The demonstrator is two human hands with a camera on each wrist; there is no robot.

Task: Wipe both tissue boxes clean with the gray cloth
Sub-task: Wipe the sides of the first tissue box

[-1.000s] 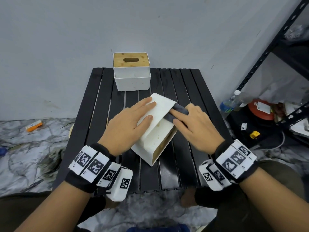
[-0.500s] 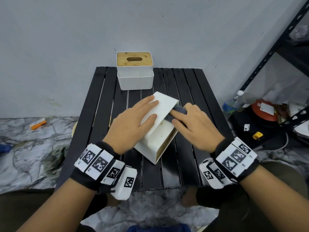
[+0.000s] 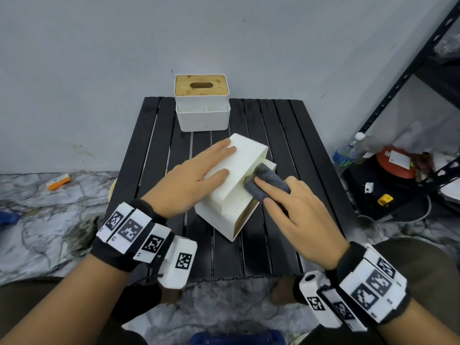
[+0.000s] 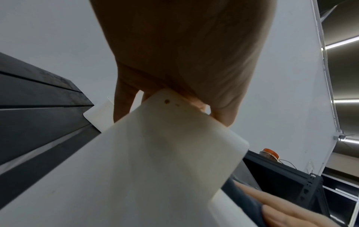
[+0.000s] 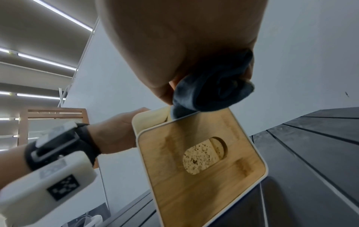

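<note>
Fingers of our left hand (image 3: 191,180) lie flat, steadying the tipped white plastic tissue box (image 3: 234,185); our right hand's (image 3: 293,210) grip presses the folded gray cloth (image 3: 267,181) against it on the black slatted desk (image 3: 286,135).

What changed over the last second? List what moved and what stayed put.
The right hand slid the gray cloth along the tipped tissue box, from its far end toward the person. The left hand stayed flat on that box, steadying it. The box, the upright tissue box and the table did not move.
</note>
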